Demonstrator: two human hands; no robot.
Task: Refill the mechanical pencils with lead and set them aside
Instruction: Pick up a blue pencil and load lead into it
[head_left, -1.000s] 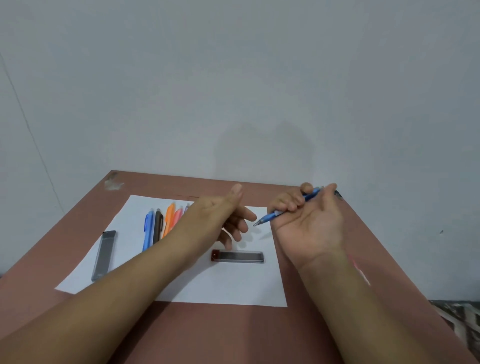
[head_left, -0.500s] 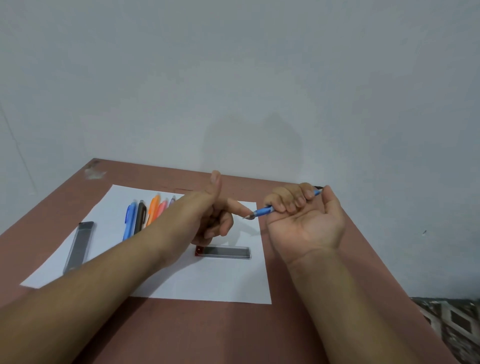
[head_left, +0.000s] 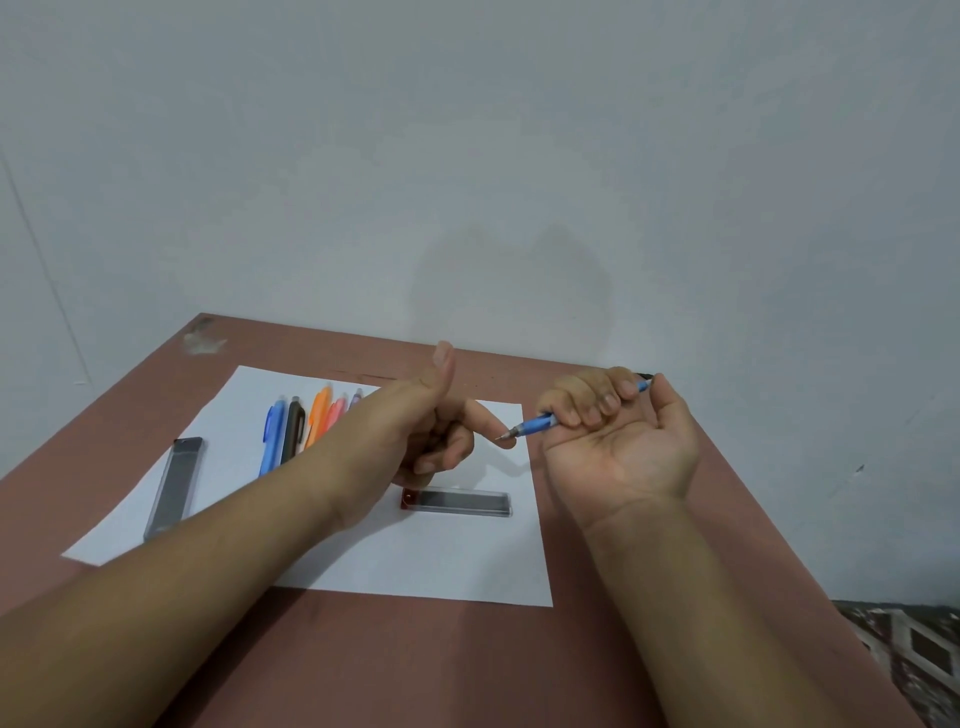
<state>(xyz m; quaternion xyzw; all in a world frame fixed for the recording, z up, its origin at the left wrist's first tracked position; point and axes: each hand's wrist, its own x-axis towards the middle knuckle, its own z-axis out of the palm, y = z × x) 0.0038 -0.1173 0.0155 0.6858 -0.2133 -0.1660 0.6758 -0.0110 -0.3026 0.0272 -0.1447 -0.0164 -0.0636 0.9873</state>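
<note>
My right hand (head_left: 623, 447) lies palm up and grips a blue mechanical pencil (head_left: 535, 426), its metal tip pointing left. My left hand (head_left: 421, 421) has its thumb raised and its index fingertip touching the pencil's tip; the other fingers are curled and hold nothing. Below the hands, a clear lead case (head_left: 457, 501) with a red end lies on the white paper (head_left: 415, 561). A second, grey lead case (head_left: 174, 486) lies at the paper's left. Several pencils lie in a row behind my left arm: blue (head_left: 271, 441), black (head_left: 293, 431), orange (head_left: 318, 415), pink (head_left: 337, 410).
The paper covers the middle of a brown table (head_left: 467, 665) that stands against a pale wall (head_left: 467, 182). The table's right edge runs close to my right arm, with patterned floor (head_left: 904, 639) beyond it.
My left hand has moved right until its index fingertip meets the pencil's tip, and its thumb has risen. My right hand has kept its grip on the pencil.
</note>
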